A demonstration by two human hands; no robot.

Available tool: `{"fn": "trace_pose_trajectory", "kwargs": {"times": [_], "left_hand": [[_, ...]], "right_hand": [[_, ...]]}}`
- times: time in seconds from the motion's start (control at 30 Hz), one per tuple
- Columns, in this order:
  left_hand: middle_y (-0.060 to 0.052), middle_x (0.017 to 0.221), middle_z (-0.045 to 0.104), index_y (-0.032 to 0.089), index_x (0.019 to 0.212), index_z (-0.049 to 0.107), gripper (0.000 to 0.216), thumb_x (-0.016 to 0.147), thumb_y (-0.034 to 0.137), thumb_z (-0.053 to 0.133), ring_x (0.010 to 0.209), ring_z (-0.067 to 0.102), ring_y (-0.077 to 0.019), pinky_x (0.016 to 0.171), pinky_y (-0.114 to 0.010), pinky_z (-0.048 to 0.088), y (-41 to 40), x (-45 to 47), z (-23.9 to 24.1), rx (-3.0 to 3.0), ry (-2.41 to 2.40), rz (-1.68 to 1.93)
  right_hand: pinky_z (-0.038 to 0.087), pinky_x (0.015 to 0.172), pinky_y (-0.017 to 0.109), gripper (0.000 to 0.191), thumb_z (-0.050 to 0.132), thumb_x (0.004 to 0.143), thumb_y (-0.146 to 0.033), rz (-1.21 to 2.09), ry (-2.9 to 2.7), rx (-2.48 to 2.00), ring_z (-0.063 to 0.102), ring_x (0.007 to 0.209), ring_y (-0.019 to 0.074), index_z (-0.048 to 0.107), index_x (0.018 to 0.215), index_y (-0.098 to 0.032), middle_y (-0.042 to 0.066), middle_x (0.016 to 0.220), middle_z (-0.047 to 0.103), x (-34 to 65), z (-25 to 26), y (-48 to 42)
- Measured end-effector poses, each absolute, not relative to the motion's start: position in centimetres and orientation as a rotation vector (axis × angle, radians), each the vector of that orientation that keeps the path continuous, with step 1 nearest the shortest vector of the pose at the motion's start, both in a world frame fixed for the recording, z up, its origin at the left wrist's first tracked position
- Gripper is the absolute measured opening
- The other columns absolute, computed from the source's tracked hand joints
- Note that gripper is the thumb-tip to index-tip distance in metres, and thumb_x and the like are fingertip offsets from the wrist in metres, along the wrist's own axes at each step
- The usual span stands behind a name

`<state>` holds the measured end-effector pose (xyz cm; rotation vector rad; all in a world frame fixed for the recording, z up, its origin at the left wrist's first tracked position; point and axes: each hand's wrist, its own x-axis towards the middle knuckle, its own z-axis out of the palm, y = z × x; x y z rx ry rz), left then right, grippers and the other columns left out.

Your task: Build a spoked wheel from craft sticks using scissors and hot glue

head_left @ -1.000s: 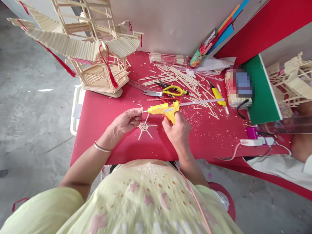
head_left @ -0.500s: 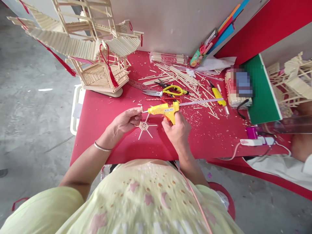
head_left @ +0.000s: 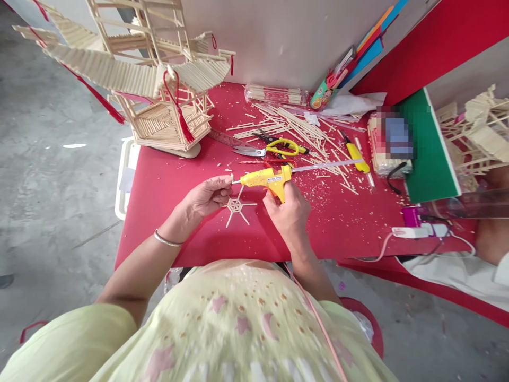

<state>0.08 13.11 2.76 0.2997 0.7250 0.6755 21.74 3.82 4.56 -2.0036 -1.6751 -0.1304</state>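
Note:
My right hand point(head_left: 289, 213) grips a yellow hot glue gun point(head_left: 267, 179) by its handle, with a clear glue stick poking out the back to the right. The nozzle points left and meets a short stick piece point(head_left: 231, 179) pinched in the fingertips of my left hand point(head_left: 205, 197). Just below both hands a small star-shaped frame of sticks point(head_left: 237, 207) lies flat on the red table point(head_left: 167, 180).
A tall stick-built pavilion model point(head_left: 159, 101) with red tassels stands at the table's back left. Yellow-handled scissors point(head_left: 278, 147), a yellow knife point(head_left: 356, 157) and several loose sticks point(head_left: 294, 124) lie behind the glue gun. A green board point(head_left: 427, 146) and a power strip point(head_left: 417, 231) are at right.

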Motion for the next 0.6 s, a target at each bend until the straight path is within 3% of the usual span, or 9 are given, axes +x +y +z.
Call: {"fn": "trace_pose_trajectory", "kwargs": {"times": [0.4,0.6], "left_hand": [[0.002,0.065,0.05,0.01,0.077,0.065,0.022,0.066,0.005,0.083,0.052,0.046,-0.004,0.038,-0.011,0.024,13.1,0.1,2.8,0.32,0.746,0.677],[0.002,0.057,0.048,0.01,0.072,0.069,0.023,0.063,0.016,0.089,0.048,0.036,-0.0031,0.038,-0.014,0.02,13.3,-0.3,3.0,0.499,0.81,0.615]], "right_hand": [[0.042,0.062,0.031,0.026,0.059,0.089,-0.042,-0.154,-1.662,-2.012,0.066,0.073,0.0213,0.065,0.102,-0.019,0.007,0.088,0.074,21.7,4.4,3.8],[0.044,0.067,0.031,0.032,0.061,0.088,-0.047,-0.076,-1.618,-2.013,0.065,0.079,0.0221,0.065,0.102,-0.019,0.008,0.091,0.072,23.1,4.6,3.2]]}}
